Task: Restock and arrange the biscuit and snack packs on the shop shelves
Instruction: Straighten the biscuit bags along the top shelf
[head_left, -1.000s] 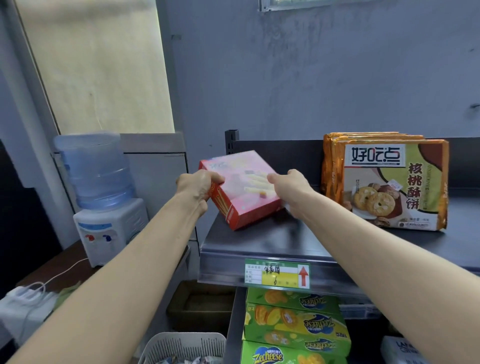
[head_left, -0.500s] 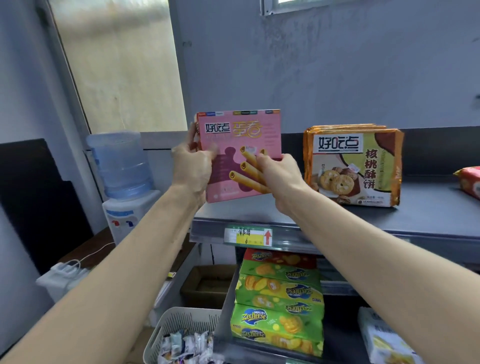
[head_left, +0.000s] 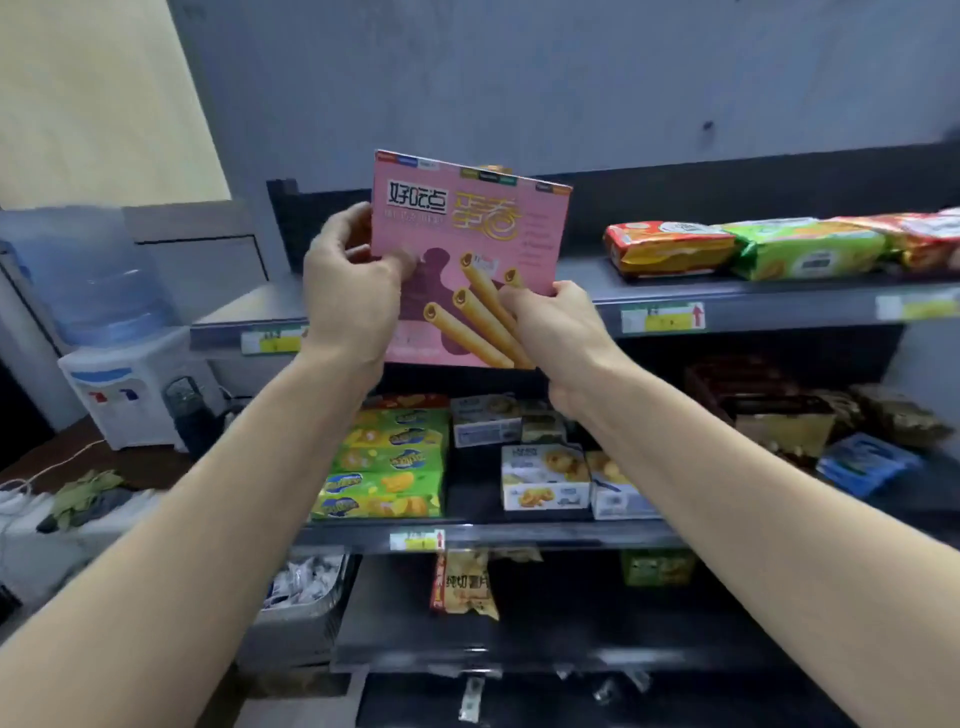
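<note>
One view only, worn on the head; no second view to share with. Looks forward and slightly down, nearly square onto the shelves (head_left: 779, 312). Sits close to the box (head_left: 470, 249), held up at frame centre. Catches the left hand (head_left: 353, 296) and right hand (head_left: 558, 332) gripping the box, reaching in from the bottom corners. Sees the top shelf and grey wall (head_left: 571, 78) behind the box. Looks down onto two lower shelf levels beneath the box. Takes in shelf fronts right of the box out to the frame edge, blurred there. Reaches, left of the box and farther back, a dispenser (head_left: 124, 384). Bows straight lines toward the edges, being wide-angle.
</note>
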